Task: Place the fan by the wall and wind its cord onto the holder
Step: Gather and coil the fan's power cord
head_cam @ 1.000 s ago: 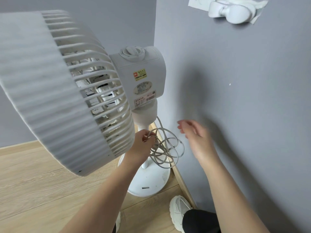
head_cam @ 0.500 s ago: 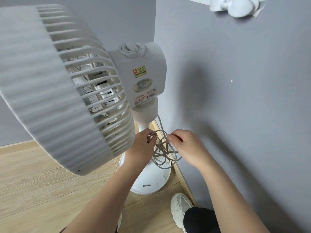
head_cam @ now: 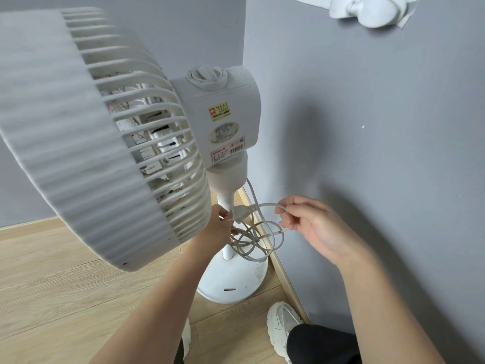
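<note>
Head view. Fan (head_cam: 217, 122) stands with its pole (head_cam: 227, 248) just beside the grey wall (head_cam: 367, 153). Left hand (head_cam: 219, 229) grips the cord (head_cam: 252, 237) coils against the pole. Right hand (head_cam: 307, 222), wall-side of the pole, pinches the strand near the plug (head_cam: 239, 212). Holder not discernible.

Best: hold the strand taut, lay the last loop flat, tuck the plug.

Count: one fan, one cord, one plug, two hands.

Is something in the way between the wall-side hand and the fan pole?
Nothing visible. Only the cord loops and plug lie between the right hand and the pole, where the left hand holds them.
</note>
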Motion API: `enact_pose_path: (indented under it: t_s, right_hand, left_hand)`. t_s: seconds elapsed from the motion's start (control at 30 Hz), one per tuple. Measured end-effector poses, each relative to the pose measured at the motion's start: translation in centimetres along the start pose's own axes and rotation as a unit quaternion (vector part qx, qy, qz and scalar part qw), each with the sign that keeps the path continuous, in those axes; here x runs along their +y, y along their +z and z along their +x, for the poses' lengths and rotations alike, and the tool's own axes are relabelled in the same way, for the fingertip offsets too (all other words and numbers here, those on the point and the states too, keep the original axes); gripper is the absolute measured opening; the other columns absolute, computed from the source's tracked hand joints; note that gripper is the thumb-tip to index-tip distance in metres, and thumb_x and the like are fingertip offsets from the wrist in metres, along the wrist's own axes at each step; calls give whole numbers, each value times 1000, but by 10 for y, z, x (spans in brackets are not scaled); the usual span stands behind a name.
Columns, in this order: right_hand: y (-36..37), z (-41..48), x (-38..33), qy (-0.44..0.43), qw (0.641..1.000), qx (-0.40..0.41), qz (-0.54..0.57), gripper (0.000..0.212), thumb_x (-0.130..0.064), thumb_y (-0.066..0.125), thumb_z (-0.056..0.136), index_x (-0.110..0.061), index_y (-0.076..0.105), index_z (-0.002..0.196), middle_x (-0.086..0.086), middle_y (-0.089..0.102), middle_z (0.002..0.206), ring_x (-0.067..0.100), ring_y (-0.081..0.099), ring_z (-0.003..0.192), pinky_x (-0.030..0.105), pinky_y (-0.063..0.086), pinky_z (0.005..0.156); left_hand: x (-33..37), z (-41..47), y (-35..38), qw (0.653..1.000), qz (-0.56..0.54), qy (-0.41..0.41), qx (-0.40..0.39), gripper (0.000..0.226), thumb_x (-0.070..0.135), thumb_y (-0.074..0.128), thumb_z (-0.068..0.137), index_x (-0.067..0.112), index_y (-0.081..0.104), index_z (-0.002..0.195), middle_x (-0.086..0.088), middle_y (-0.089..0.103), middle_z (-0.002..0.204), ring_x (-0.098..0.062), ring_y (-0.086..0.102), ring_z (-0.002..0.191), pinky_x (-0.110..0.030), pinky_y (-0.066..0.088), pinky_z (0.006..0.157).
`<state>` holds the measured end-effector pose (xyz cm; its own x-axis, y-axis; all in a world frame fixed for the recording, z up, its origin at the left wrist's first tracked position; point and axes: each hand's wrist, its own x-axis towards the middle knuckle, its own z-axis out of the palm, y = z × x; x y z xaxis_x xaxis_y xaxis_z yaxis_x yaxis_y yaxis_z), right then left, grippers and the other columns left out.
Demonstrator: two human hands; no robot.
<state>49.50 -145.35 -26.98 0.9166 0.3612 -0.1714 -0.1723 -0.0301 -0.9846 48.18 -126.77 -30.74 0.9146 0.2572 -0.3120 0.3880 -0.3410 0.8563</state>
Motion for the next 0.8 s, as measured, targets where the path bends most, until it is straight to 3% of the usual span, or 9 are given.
enact_pose_path:
  t_s: [0.1,0.17,0.27,0.37,0.5,0.57,0.63,0.7,0.8]
  right_hand:
    - [-1,0,-1,-10,1000,19,8,19,-25,62,80,-16,54,65,-1,33,58,12,35,55,27,45,79]
    - [-2,0,0,-18,998,50,-26,29,-35,67,73,-18,46,63,-2,28,59,12,33,55,28,47,81]
    - [-1,1,0,-38,995,88,-37,34,-33,63,79,-19,38,61,-5,28,57,13,30,52,30,47,77]
    - [1,-2,-5,-61,994,86,-26,38,-32,59,84,-20,36,56,-2,25,54,16,24,51,27,49,72]
    - [-4,-3,-6,-68,991,105,-46,27,-11,51,98,-11,58,72,-5,39,46,15,34,48,31,47,74]
    - [-8,-2,-4,-77,983,137,-98,27,-8,52,97,-15,67,76,-2,62,64,10,51,61,30,44,80]
    - [-15,-3,-2,-79,969,164,-165,27,-11,57,95,-26,71,78,6,70,89,12,58,78,23,41,80]
    - [-21,-5,0,-78,953,176,-234,24,-13,58,94,-27,72,80,8,64,79,18,52,70,23,38,67]
    - [-24,-4,4,-58,936,194,-288,18,-10,55,95,-12,65,81,-1,56,60,12,50,53,26,43,59]
  left_hand:
    - [3,0,-1,999,-27,-14,-11,21,15,50,97,-3,53,108,-14,68,82,2,51,34,-7,30,31]
    - [3,0,-1,999,-45,-26,-16,21,13,48,98,-4,53,110,-15,68,78,-5,55,43,-9,37,35]
    - [4,0,-3,994,-96,-49,-31,22,10,46,98,-5,51,113,-11,62,67,-17,58,55,-20,52,50]
    - [3,0,-4,990,-118,-65,-43,21,11,46,98,-3,52,113,-11,61,68,-17,59,49,-24,56,45]
    - [3,-2,-5,989,-118,-66,-51,25,11,42,100,-5,56,114,-10,54,66,-15,55,47,-21,53,40]
    - [4,-3,-6,990,-121,-56,-48,25,10,39,101,-5,56,113,-10,49,67,-16,50,53,-18,51,38]
    - [5,-2,-7,990,-127,-48,-41,24,9,37,102,-2,56,111,-9,46,66,-14,46,55,-17,48,38]
    - [5,-1,-8,989,-133,-42,-39,22,8,37,102,0,55,109,-8,44,65,-13,45,55,-17,48,38]
    - [3,-1,-9,989,-137,-47,-37,19,9,37,102,2,54,103,-8,45,64,-11,47,49,-17,48,37]
